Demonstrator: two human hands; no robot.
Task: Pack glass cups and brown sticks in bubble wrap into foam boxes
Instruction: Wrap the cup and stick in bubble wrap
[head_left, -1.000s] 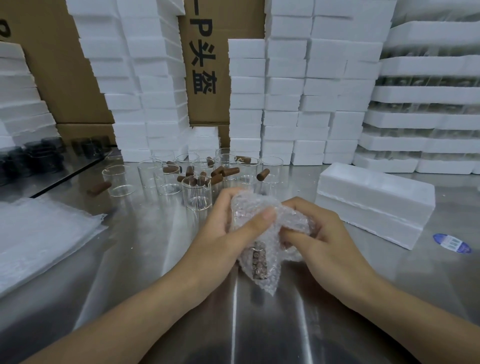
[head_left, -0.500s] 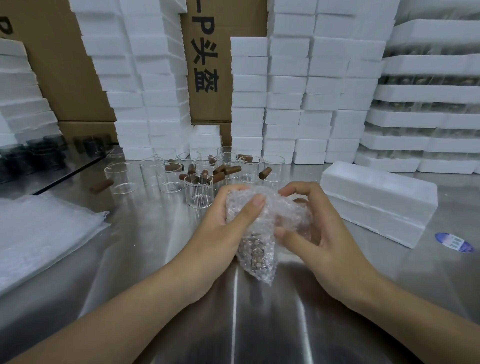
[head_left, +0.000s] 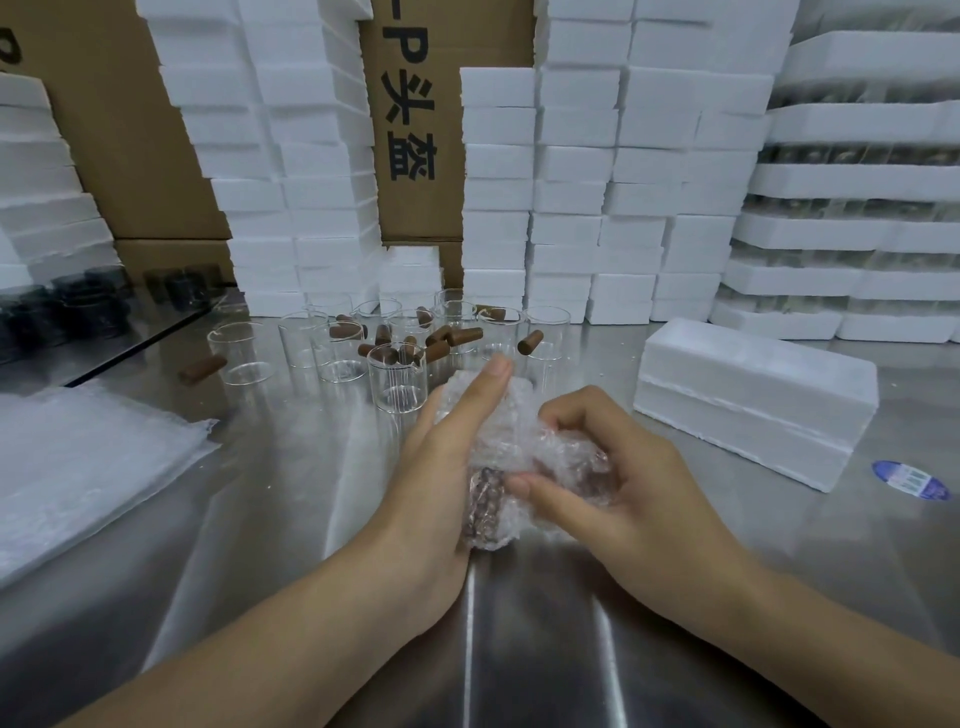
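Stainless counter (head_left: 291, 519) was backed by cartons (head_left: 130, 130) and stacked foam boxes (head_left: 571, 182). At left lay a pile of bubble-wrap sheets (head_left: 78, 467). Behind centre, a cluster of glass cups (head_left: 397, 382) and loose brown sticks (head_left: 464, 336) stood unwrapped. The left hand (head_left: 441, 467) and right hand (head_left: 623, 483) each had fingers clamped on one bubble-wrap bundle (head_left: 511, 431) just above the counter, with brown contents showing through. A closed foam box (head_left: 753, 395) sat at right. Judgement: wrapping under way, most packing outstanding.

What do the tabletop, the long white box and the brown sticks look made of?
Tabletop: brushed stainless steel, likely; streaky reflections.
Long white box: expanded foam; matte, grainy, crumbly edges.
Brown sticks: unclear, perhaps cork or compressed wood; dull matte brown.
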